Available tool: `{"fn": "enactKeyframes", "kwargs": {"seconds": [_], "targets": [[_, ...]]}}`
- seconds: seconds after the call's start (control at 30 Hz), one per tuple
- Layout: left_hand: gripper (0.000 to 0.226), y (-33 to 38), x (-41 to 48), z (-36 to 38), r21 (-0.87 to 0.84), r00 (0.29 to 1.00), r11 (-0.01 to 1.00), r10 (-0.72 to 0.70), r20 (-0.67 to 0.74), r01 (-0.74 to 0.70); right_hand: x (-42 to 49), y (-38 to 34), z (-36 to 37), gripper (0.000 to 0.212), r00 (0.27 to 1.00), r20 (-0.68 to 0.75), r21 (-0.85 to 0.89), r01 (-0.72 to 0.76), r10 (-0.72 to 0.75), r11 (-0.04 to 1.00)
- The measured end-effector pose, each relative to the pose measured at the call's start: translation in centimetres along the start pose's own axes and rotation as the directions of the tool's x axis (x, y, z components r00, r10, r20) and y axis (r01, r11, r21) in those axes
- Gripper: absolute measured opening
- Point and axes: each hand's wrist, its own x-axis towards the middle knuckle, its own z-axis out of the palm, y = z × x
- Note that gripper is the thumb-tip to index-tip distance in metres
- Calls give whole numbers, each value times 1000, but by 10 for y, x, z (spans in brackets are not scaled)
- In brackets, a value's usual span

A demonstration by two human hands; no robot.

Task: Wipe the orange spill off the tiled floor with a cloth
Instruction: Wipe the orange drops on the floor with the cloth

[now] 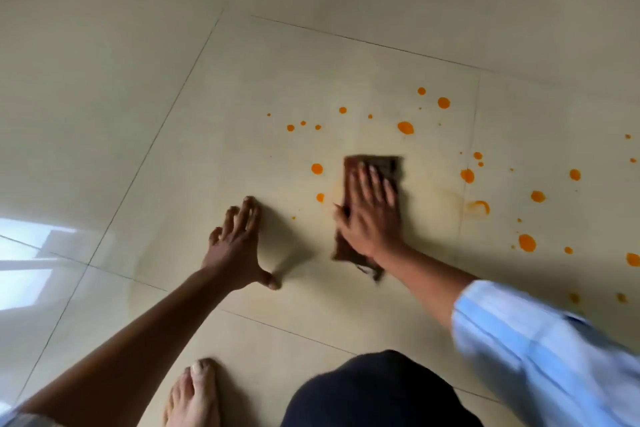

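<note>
A dark brown cloth (388, 166) lies flat on the cream tiled floor (277, 80). My right hand (372, 211) presses down on it with fingers spread, the thumb hooked over the cloth's left edge. My left hand (239, 239) is planted flat on the floor to the left of the cloth, fingers apart, holding nothing. Orange drops (406, 127) are scattered beyond the cloth and far out to the right. A faint yellowish smear (446, 194) lies right of the cloth, and a half-wiped orange ring (479, 207) sits beyond it.
My bare foot (194, 395) and a dark-clothed knee (374, 388) are at the bottom edge. A light blue sleeve (540, 350) covers my right forearm. A bright window reflection (31, 260) shines on the tiles at the left.
</note>
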Motion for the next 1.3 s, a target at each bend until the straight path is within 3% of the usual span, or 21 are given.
{"fn": "enactKeyframes", "kwargs": {"seconds": [0.03,0.1,0.17,0.23,0.3,0.4,0.43,0.5,0.57,0.63,0.7,0.8,0.9,1.03,1.1,1.2,1.3], "targets": [[154,-3,1,0,-4,1000,1000,14,-5,-14,13,-33,5,78,1000,-15,29,26,-25,999],[153,-11,0,-4,11,999,999,41,-2,-41,-7,-80,15,78,963,60,32,260,-261,965],[149,-23,-4,-10,60,999,998,33,-12,-32,-58,-68,17,78,877,134,40,461,-462,886],[148,-35,-8,-16,85,1000,996,4,-5,-3,-77,-24,6,78,831,133,39,540,-540,841],[150,-48,-8,-19,67,1000,998,-6,-3,6,-47,1,6,76,894,82,-16,444,-441,896],[155,-59,-3,-16,31,1000,999,15,7,-15,18,-40,6,80,991,28,2,129,-129,992],[156,-61,-3,-14,26,1000,1000,18,10,-18,22,-61,9,81,990,25,22,139,-140,990],[157,-61,-3,-13,22,1000,999,25,4,-25,-2,-78,16,79,941,80,11,330,-330,944],[157,-63,-4,-12,6,1000,1000,18,-13,-18,-46,-54,17,78,861,150,-1,492,-486,871],[155,-66,-9,-12,-31,999,999,-14,-41,13,-70,-23,9,80,816,166,0,561,-553,828],[152,-75,-14,-13,-81,996,995,-59,-68,53,-56,-20,9,80,837,155,-14,534,-525,846],[150,-101,-19,-9,-138,989,984,-124,-85,112,6,-85,17,80,892,92,0,444,-442,896],[148,-123,-26,-5,-135,989,983,-136,-52,128,28,-131,23,80,904,97,12,417,-416,909],[141,-147,-45,-17,-47,994,994,-104,-16,103,-34,-97,19,81,736,181,5,662,-652,749],[139,-158,-42,-31,14,998,997,-71,3,70,-28,-91,19,82,694,179,1,709,-698,705],[140,-175,-21,-46,107,1000,994,-21,20,19,29,-131,23,80,729,168,-8,674,-664,738],[134,-194,17,-61,108,1000,994,11,-8,-10,106,-186,25,80,850,112,-9,519,-514,855]]}}
